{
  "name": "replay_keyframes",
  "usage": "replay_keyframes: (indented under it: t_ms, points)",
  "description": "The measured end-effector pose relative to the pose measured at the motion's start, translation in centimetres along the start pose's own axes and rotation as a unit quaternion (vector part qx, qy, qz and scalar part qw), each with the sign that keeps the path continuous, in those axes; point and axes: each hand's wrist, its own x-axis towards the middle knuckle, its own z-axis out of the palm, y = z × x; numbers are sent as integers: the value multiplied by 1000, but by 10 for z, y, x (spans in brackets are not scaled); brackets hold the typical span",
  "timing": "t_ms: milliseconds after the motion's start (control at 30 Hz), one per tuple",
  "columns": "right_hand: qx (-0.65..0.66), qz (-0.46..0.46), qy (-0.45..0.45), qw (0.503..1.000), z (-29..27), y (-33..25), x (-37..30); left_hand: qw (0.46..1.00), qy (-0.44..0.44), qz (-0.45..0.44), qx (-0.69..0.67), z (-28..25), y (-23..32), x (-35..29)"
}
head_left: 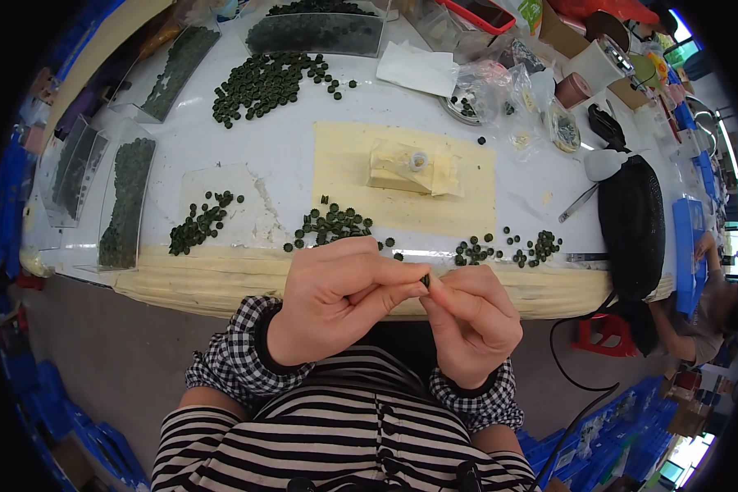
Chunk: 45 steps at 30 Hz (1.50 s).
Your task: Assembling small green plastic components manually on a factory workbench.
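View from above of a person seated at a white table (pixel 221 139). The table's near edge (pixel 246 283), wrapped in pale yellow tape, curves across the frame just beyond the hands; between this edge and the person's striped top lies a narrow band of open room, in which both hands work, above the lap and clear of the tabletop. Grey floor shows to the left of the body.

Left hand (pixel 332 299): the grip is closed, thumb and forefinger pressed together on a small dark green disc (pixel 425 280), the other fingers curled. Right hand (pixel 471 324): fingertips drawn together and meeting the same disc from the other side, so that the two hands touch at this one point. The disc is held in the air just in front of the table's near edge.

On the table, just beyond the hands, three loose clusters of like discs: left (pixel 195 223), middle (pixel 334 225) and right (pixel 512 246). A larger heap (pixel 262 82) lies farther back. Behind the middle cluster, a cream block (pixel 406 168) rests on a yellow mat (pixel 402 209). Clear trays of discs (pixel 127 205) line the left edge. A black fabric item (pixel 631 225) hangs over the right edge.
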Motion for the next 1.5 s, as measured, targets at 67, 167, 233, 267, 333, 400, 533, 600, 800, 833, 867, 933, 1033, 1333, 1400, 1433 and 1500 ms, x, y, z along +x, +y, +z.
replay_keyframes:
  t_ms: [67, 167, 233, 267, 333, 400, 533, 600, 800, 833, 867, 933, 1033, 1333, 1400, 1433, 1500]
  points:
    - [12, 13, 11, 1000, 1, 0, -2, 1000, -2, -7, 1, 1, 2, 0]
    - [10, 13, 17, 1000, 1, 1, -3, 1000, -11, -10, -9, -1, 1, 0]
    - [14, 10, 13, 1000, 1, 1, -4, 1000, -12, -8, -17, -1, 0, -1]
    - [12, 10, 10, 1000, 1, 1, -4, 1000, -9, -6, -20, 0, -1, -1]
    - [7, 10, 4, 1000, 0, 1, -3, 1000, -9, -1, -14, 0, -1, -1]
    - [10, 13, 3, 1000, 0, 0, -3, 1000, -14, 4, 3, -1, -1, -1]
    - [21, 27, -7, 999, 0, 1, -4, 998, 12, 47, 42, 2, -2, -1]
    - [30, 32, -15, 999, -2, 2, -4, 996, 9, 61, 65, 2, -2, -2]
    - [15, 7, -17, 1000, 0, 2, -4, 1000, -29, 3, 3, -4, -2, 1]
    - [12, 6, -19, 1000, 1, 2, -4, 1000, -25, 4, 5, -4, -3, 0]
    - [9, 5, -19, 1000, 1, 2, -4, 1000, -20, 4, 6, -2, -4, 0]
    - [5, 4, -20, 1000, 0, 3, -4, 1000, -16, 3, 5, -1, -5, 0]
    - [16, 11, -9, 1000, 0, 3, -4, 1000, -13, 3, 0, -1, -3, 1]
    - [14, 29, -11, 999, -1, 0, -4, 1000, -11, -10, -5, -3, -2, 1]
    - [13, 29, -12, 999, -1, 0, -3, 1000, -11, -13, -8, -2, -2, 1]
    - [13, 30, -12, 999, -1, -1, -3, 1000, -12, -14, -6, -2, -2, 1]
    - [12, 28, -13, 999, -1, -1, -3, 1000, -16, -14, -4, -3, -2, 1]
